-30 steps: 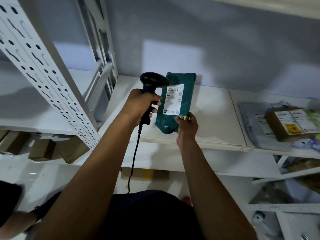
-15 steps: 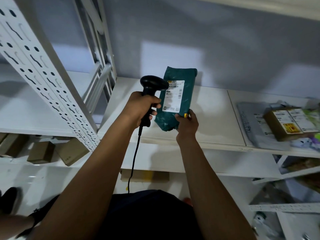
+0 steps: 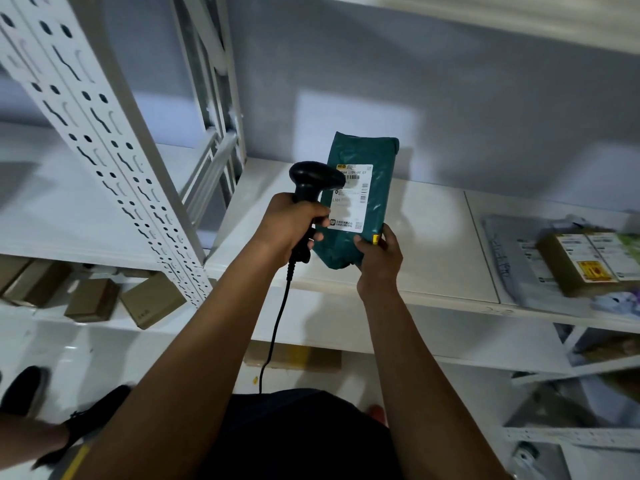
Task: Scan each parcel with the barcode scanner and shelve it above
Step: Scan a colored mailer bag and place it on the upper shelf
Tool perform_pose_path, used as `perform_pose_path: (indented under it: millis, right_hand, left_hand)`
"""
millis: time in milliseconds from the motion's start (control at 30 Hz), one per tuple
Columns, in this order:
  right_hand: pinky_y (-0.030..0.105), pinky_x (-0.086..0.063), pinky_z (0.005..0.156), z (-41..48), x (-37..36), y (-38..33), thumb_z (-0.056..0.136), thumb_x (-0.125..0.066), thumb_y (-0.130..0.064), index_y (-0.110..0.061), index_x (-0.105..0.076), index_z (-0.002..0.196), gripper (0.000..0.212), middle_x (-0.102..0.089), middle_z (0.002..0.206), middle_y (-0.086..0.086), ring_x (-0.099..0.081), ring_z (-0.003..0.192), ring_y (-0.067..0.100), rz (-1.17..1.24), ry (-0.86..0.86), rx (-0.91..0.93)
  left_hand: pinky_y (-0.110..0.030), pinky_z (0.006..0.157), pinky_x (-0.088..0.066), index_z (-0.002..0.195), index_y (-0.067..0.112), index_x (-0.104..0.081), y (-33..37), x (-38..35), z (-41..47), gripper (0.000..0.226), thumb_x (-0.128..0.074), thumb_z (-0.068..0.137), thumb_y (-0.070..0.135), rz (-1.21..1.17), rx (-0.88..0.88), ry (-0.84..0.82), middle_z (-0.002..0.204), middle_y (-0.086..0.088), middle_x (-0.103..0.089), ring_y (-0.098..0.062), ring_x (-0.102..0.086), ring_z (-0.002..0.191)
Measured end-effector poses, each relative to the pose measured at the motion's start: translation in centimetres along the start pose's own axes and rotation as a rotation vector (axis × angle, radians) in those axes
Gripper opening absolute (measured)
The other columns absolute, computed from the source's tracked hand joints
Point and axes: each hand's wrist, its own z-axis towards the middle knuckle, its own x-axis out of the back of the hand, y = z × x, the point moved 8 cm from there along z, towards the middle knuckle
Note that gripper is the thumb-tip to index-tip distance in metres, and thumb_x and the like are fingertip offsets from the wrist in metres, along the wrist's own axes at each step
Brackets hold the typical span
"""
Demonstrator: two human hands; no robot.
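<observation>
So that its white label (image 3: 351, 199) is turned towards the reader, the green parcel (image 3: 367, 154) is held upright over the near part of the white shelf (image 3: 433, 244). Its lower end is pinched by the right hand (image 3: 379, 252), with the thumb laid on the front. This low grip is judged to be chosen so that the printed codes are left uncovered.

The barcode scanner (image 3: 313, 180) is gripped by its handle in the left hand (image 3: 294, 226), and its head is brought just beside the label's upper left corner, partly across it. Whether the head touches the parcel cannot be told. The hands are thus set close together, each clamped on its own thing.

The scanner's cable (image 3: 277, 323) is let hang from the handle, away from the parcel. Scanning is judged to be the step in hand, with shelving not yet done.

To the right on the same shelf a brown box (image 3: 581, 261) is seen lying on a grey mailer bag (image 3: 509, 251). Brown cartons (image 3: 152, 303) are stored on a lower shelf at the left.
</observation>
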Motion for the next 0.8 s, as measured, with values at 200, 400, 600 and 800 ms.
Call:
perform_pose_path:
  millis: [200, 400, 600, 800]
  right_hand:
    - [0.052, -0.057, 0.098, -0.4, 0.0, 0.0, 0.080, -0.075, 0.008, -0.023, -0.064, 0.132, 0.061, -0.068, 0.126, 0.002, -0.064, 0.118, 0.028, -0.011, -0.007, 0.006]
    - [0.052, -0.057, 0.098, -0.5, 0.7, 0.4, 0.079, -0.078, 0.004, -0.025, -0.063, 0.133, 0.063, -0.069, 0.125, 0.000, -0.064, 0.118, 0.026, -0.035, 0.035, 0.000]
    - [0.052, -0.057, 0.098, -0.5, 1.1, 0.3, 0.080, -0.079, 0.002, -0.024, -0.062, 0.136, 0.064, -0.068, 0.126, -0.001, -0.064, 0.118, 0.026, -0.058, 0.068, 0.000]
    - [0.052, -0.056, 0.100, -0.6, 1.4, 0.3, 0.082, -0.078, 0.003, -0.028, -0.063, 0.128, 0.058, -0.067, 0.125, -0.002, -0.063, 0.119, 0.026, -0.072, 0.074, 0.009]
  left_hand:
    - [-0.023, 0.047, -0.041, 0.088, 0.007, -0.064, 0.4, 0.1, -0.6, 0.007, -0.064, 0.095, 0.006, -0.019, -0.035, 0.023, 0.079, -0.011, -0.067, -0.016, -0.051, 0.048]
    - [-0.025, 0.047, -0.041, 0.087, 0.007, -0.064, 0.6, -0.1, -1.1, 0.008, -0.064, 0.095, 0.006, -0.003, -0.041, 0.011, 0.078, -0.009, -0.068, -0.015, -0.051, 0.048]
    - [-0.024, 0.047, -0.041, 0.088, 0.008, -0.064, 0.5, -0.2, -1.2, 0.007, -0.064, 0.095, 0.006, -0.009, -0.036, 0.005, 0.077, -0.009, -0.068, -0.016, -0.051, 0.050]
    - [-0.025, 0.048, -0.040, 0.088, 0.008, -0.064, 0.4, -0.3, -1.2, 0.007, -0.064, 0.095, 0.007, -0.016, -0.033, 0.002, 0.076, -0.008, -0.067, -0.016, -0.050, 0.050]
